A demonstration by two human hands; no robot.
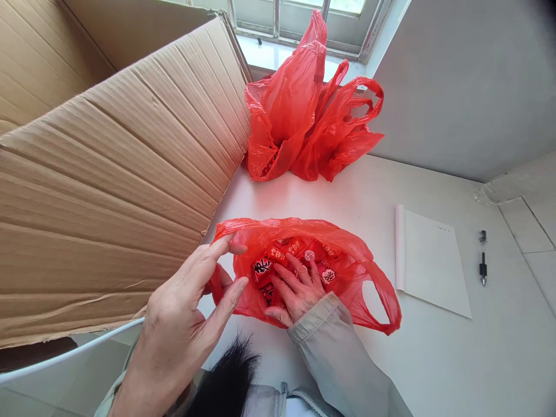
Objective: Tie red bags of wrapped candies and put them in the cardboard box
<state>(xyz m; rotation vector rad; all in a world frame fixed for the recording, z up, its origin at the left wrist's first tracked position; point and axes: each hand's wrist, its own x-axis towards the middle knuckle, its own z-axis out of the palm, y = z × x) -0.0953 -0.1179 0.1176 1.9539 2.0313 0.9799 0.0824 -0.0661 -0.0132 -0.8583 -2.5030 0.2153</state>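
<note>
A red plastic bag point(304, 227) lies spread open on the white table, its right handle loop standing out to the side. My left hand point(186, 307) grips the bag's left edge and handle, with the fingers hooked through it and the thumb apart. Reaching inside, my right hand point(299, 289) rests with spread fingers on small red wrapped packets point(263, 267), some printed with characters. Several of these packets fill the bottom of the bag, partly covered by my right hand. Whether any packet is between its fingers is not visible.
A large open cardboard box point(143, 191) stands close on the left. Other red plastic bags point(304, 127) stand at the back below the window. On the right lie a paper pad point(434, 260), a black pen point(483, 269) and its small dark cap point(483, 236).
</note>
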